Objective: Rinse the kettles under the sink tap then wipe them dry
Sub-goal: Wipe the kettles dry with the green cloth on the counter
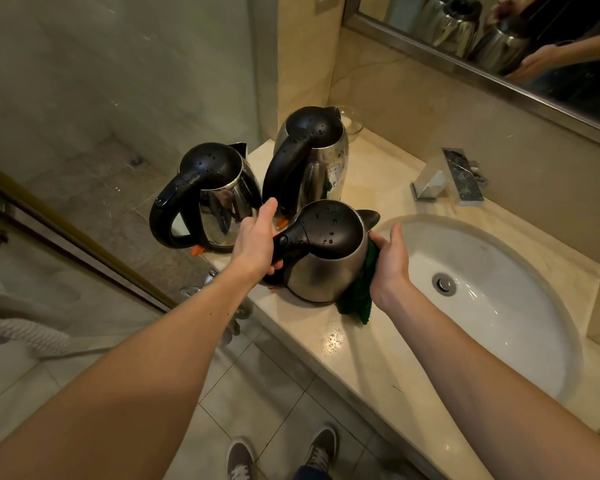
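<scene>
Three wet kettles stand on the beige counter beside the basin.

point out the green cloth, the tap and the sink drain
green cloth [358,293], head view, its hanging lower fold
tap [463,174], head view, its flat dark top
sink drain [444,284], head view, the metal plug centre
</scene>
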`<state>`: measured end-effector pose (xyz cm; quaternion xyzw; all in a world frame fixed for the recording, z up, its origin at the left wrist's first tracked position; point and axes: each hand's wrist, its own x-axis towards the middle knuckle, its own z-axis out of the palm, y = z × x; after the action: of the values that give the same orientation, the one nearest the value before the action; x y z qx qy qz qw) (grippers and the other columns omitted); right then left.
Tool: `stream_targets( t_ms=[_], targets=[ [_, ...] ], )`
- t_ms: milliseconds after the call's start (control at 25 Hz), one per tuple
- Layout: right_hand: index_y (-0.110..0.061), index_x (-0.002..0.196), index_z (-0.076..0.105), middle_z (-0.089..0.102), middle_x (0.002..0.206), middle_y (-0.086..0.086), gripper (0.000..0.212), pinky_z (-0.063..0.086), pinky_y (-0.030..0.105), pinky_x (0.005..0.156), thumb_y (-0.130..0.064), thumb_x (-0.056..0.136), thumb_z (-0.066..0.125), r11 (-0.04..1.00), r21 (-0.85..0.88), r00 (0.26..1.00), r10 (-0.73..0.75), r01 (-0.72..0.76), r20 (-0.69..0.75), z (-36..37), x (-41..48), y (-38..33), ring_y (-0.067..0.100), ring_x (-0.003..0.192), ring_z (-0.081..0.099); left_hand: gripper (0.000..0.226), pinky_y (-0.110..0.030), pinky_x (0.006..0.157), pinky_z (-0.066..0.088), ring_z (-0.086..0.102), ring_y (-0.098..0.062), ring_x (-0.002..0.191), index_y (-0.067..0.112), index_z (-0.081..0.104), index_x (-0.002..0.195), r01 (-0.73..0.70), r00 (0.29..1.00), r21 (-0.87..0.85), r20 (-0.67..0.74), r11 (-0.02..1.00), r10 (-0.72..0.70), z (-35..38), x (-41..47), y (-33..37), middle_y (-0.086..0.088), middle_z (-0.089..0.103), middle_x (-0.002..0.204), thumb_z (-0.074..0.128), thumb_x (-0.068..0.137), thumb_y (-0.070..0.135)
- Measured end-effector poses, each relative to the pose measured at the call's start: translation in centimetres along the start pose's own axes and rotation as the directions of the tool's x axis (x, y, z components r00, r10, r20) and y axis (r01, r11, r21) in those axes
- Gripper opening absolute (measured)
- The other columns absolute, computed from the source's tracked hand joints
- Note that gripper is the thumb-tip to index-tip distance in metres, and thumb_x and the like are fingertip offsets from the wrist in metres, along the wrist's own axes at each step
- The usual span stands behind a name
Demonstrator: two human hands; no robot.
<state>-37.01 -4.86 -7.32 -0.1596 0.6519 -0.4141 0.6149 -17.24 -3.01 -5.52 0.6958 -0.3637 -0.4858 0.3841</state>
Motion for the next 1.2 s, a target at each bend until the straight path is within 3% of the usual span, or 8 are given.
stream_targets(
  t_ms=[80, 160, 320, 560, 720, 800, 1000, 1200],
  targets=[
    [-0.023, 0.124, 0.06, 0.061, 0.129, 0.005, 0.067, 0.034, 0.045, 0.112, -0.073, 0.094, 0.026, 0.999, 0.008, 0.999, 0.037, -0.037, 0.038, -0.6, 0.8, 0.0, 0.026, 0.126, 0.052, 0.062, -0.024, 0.047, 0.041, 0.053, -0.016, 0.045, 0.006, 0.045, 0.077, -0.001, 1.0, 0.016, 0.021, 1.0, 0.001, 0.0, 0.1, 0.2, -0.009, 0.052, 0.06, 0.03, 0.102, 0.061],
    [-0.019, 0.136, 0.055, 0.058, 0.136, 0.008, 0.078, 0.032, 0.047, 0.114, -0.075, 0.092, 0.024, 0.998, 0.054, 0.992, 0.029, -0.035, 0.121, -1.3, 1.1, -0.3, 0.028, 0.13, 0.049, 0.065, -0.024, 0.047, 0.04, 0.05, -0.012, 0.035, 0.01, 0.042, 0.062, -0.026, 0.998, 0.042, 0.05, 0.999, 0.024, -0.1, 0.1, 0.5, -0.004, 0.05, 0.048, 0.029, 0.104, 0.058],
    [-0.027, 0.124, 0.071, 0.032, 0.161, 0.006, 0.086, 0.006, 0.056, 0.122, -0.084, 0.079, 0.024, 0.994, 0.062, 0.962, -0.107, 0.094, 0.252, -2.3, 1.3, -1.9, 0.025, 0.152, 0.016, 0.072, -0.023, 0.045, 0.04, 0.046, -0.013, 0.032, 0.015, 0.042, 0.048, -0.077, 0.988, 0.094, 0.142, 0.993, 0.063, -0.4, 0.4, 1.3, -0.002, 0.047, 0.038, 0.028, 0.105, 0.056],
    [-0.02, 0.128, 0.066, 0.054, 0.145, 0.008, 0.081, 0.026, 0.047, 0.118, -0.073, 0.095, 0.015, 0.999, -0.021, 0.929, -0.026, 0.037, 0.37, -3.1, 2.4, -2.1, 0.026, 0.141, 0.039, 0.072, -0.02, 0.042, 0.038, 0.046, -0.015, 0.035, 0.017, 0.042, 0.046, -0.098, 0.973, 0.078, 0.215, 0.992, 0.079, -0.6, 1.1, 1.2, -0.001, 0.046, 0.038, 0.027, 0.105, 0.056],
    [-0.017, 0.113, 0.07, 0.076, 0.104, 0.005, 0.076, 0.035, 0.042, 0.107, -0.07, 0.096, 0.017, 0.974, -0.224, 0.929, 0.109, -0.029, 0.353, -2.0, 3.1, -2.8, 0.025, 0.119, 0.057, 0.074, -0.021, 0.044, 0.039, 0.047, -0.017, 0.037, 0.017, 0.043, 0.046, -0.105, 0.971, 0.071, 0.224, 0.992, 0.086, -0.7, 1.5, 1.0, 0.0, 0.046, 0.038, 0.026, 0.104, 0.059],
    [-0.019, 0.117, 0.069, 0.073, 0.112, 0.005, 0.079, 0.034, 0.043, 0.109, -0.072, 0.095, 0.014, 0.957, -0.292, 0.92, 0.121, -0.008, 0.374, -1.9, 3.2, -3.5, 0.026, 0.123, 0.055, 0.074, -0.022, 0.044, 0.04, 0.047, -0.018, 0.038, 0.016, 0.044, 0.047, -0.108, 0.971, 0.058, 0.221, 0.992, 0.093, -0.6, 1.6, 0.8, 0.0, 0.045, 0.039, 0.025, 0.105, 0.059],
    [-0.021, 0.137, 0.057, 0.07, 0.121, -0.001, 0.086, 0.042, 0.03, 0.085, -0.071, 0.094, 0.001, 0.912, -0.387, 0.841, 0.103, 0.134, 0.532, -1.4, 3.0, -6.5, 0.015, 0.114, 0.062, 0.071, -0.026, 0.051, 0.041, 0.043, -0.014, 0.037, 0.011, 0.044, 0.049, -0.124, 0.984, -0.039, 0.127, 0.992, 0.128, -0.4, 2.0, 0.3, 0.0, 0.039, 0.04, 0.027, 0.107, 0.048],
    [-0.029, 0.141, 0.049, 0.054, 0.142, 0.006, 0.079, 0.028, 0.045, 0.116, -0.077, 0.091, 0.012, 0.863, -0.501, 0.794, 0.264, 0.059, 0.547, 0.2, 4.7, -6.1, 0.03, 0.137, 0.043, 0.07, -0.031, 0.065, 0.043, 0.043, -0.011, 0.041, 0.007, 0.046, 0.049, -0.132, 0.991, -0.087, -0.025, 0.987, 0.13, 0.2, 2.0, -0.1, 0.003, 0.04, 0.035, 0.028, 0.104, 0.047]
  ],
)
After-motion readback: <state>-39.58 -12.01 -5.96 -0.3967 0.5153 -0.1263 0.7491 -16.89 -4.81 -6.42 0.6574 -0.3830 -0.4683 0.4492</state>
